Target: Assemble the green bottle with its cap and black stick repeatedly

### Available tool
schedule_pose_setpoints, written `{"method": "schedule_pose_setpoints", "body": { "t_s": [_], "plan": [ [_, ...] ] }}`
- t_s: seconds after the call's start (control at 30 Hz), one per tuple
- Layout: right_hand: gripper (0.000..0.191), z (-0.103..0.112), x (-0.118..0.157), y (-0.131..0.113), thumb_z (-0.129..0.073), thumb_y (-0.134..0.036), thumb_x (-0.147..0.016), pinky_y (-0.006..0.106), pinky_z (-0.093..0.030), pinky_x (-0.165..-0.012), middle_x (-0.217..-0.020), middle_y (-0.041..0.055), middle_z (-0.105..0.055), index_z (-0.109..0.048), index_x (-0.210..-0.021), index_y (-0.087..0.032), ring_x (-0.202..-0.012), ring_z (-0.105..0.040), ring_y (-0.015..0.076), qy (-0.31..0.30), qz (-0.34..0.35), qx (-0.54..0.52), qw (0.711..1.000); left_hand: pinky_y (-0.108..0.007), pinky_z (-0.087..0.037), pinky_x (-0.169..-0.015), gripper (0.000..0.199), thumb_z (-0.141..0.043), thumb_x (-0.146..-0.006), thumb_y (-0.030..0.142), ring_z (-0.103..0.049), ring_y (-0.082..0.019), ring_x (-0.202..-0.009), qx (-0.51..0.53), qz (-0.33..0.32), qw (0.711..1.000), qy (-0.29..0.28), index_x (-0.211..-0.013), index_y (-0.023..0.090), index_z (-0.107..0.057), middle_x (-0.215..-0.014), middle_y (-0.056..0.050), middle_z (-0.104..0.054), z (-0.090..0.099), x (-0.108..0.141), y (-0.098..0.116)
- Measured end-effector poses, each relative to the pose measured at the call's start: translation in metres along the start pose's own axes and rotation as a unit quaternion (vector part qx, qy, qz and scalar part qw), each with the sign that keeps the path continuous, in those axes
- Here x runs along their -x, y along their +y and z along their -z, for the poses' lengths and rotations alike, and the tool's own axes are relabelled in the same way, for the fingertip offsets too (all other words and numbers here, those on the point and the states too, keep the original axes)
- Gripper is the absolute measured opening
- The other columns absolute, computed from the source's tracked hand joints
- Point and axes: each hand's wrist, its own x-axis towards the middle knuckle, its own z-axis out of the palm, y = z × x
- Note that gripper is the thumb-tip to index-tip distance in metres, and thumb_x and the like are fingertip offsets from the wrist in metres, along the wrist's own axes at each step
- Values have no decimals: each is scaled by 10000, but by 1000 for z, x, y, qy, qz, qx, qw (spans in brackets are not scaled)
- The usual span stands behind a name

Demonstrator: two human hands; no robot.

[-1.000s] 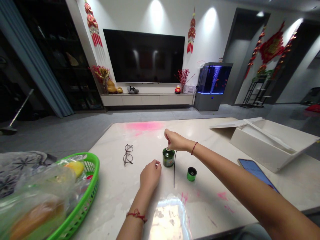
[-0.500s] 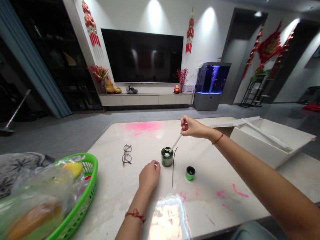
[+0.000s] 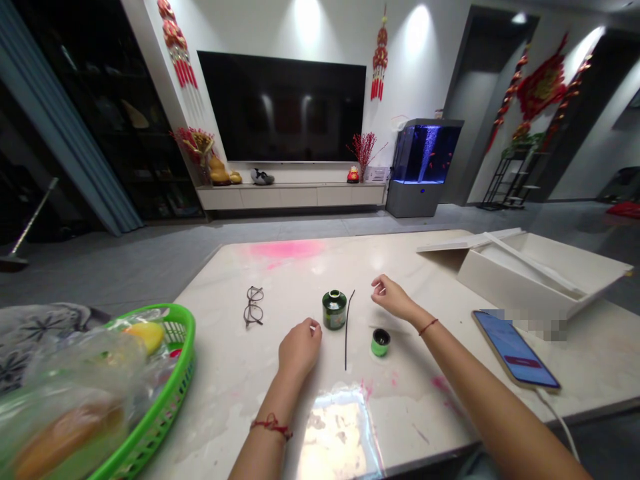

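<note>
A dark green glass bottle [image 3: 334, 312] with an open mouth stands upright on the table. Just left of it rests my left hand [image 3: 301, 345], fingers curled in and nothing visible in them. To the bottle's right lies a thin black stick [image 3: 346, 340]. My right hand [image 3: 393, 297] hovers beyond the stick, its fingers loosely bent and apart, holding nothing I can see. Below that hand a green cap [image 3: 381, 342] sits with its dark hollow side up. A thin pale stick [image 3: 395, 329] lies behind the cap, partly hidden.
Folded glasses [image 3: 253, 307] lie left of the bottle. A green basket [image 3: 183, 360] with bagged food occupies the left side. At right are a charging phone [image 3: 515, 350] and an open white box [image 3: 520, 287]. Pink stains [image 3: 285, 249] mark the white tabletop [image 3: 220, 387].
My right hand has come down and slightly right, away from the bottle. The pale stick it held in the bottle's mouth now lies on the table. My left hand stayed put.
</note>
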Motion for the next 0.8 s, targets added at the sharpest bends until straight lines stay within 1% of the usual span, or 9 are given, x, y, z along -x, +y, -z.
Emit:
{"method": "schedule_pose_setpoints", "body": {
  "t_s": [0.03,0.1,0.17,0.3,0.4,0.53,0.63,0.7,0.8],
  "plan": [
    [251,4,3,3,-544,-110,-656,273,-460,-671,-797,32,-593,-520,-903,-145,-705,-557,136,-45,-1,62,997,-276,-392,-632,273,-374,-825,327,-618,-209,-842,-1,1,1000,0,-923,230,-610,-933,-40,-686,0,0,0],
    [264,12,8,5,-636,-152,-601,261,-448,-673,-847,64,-640,-603,-863,-134,-736,-584,164,-165,-13,153,974,-278,-391,-633,277,-372,-824,326,-619,-211,-841,-2,2,1000,0,-922,229,-612,-925,-39,-688,1,0,1],
    [282,15,12,7,-681,-159,-551,241,-439,-626,-859,76,-667,-657,-832,-135,-726,-606,179,-236,-31,201,950,-281,-390,-633,279,-371,-822,324,-620,-214,-838,-2,1,1000,-1,-920,226,-614,-921,-40,-689,1,0,1],
    [188,8,14,11,-615,-96,-589,229,-416,-596,-784,87,-686,-694,-756,-130,-710,-618,184,-209,-24,240,947,-283,-388,-629,283,-368,-822,322,-619,-217,-835,-5,-2,1000,-3,-922,222,-613,-924,-43,-687,1,1,2],
    [197,4,11,11,-567,-104,-651,246,-421,-641,-830,96,-682,-694,-798,-133,-749,-614,187,-179,-9,238,955,-284,-385,-622,286,-362,-823,322,-618,-220,-833,-4,-4,1000,-5,-922,222,-611,-925,-42,-687,2,1,3],
    [213,5,7,4,-577,-163,-700,271,-431,-758,-934,83,-656,-679,-887,-162,-847,-591,181,-130,95,165,973,-284,-383,-617,281,-367,-819,326,-619,-221,-826,-3,-2,1000,-5,-915,226,-611,-921,-40,-687,1,1,2],
    [355,9,9,-6,-614,-200,-689,292,-429,-825,-1056,81,-619,-628,-1043,-185,-924,-569,182,-113,152,82,978,-284,-384,-619,277,-371,-818,326,-618,-221,-828,-2,-2,1000,-3,-911,226,-612,-922,-42,-687,1,0,2],
    [399,13,12,-14,-615,-258,-701,299,-441,-811,-1073,85,-613,-603,-1093,-187,-921,-575,188,-125,129,62,982,-285,-387,-625,275,-373,-819,325,-619,-221,-830,-1,-1,1000,-5,-911,224,-612,-923,-45,-687,0,0,2],
    [456,18,18,-26,-635,-419,-674,311,-456,-758,-1006,104,-638,-627,-1053,-167,-853,-604,214,-196,48,101,974,-278,-389,-630,278,-375,-822,323,-620,-211,-820,7,-7,1000,-8,-930,220,-609,-917,-49,-687,-1,0,3]
  ]
}}
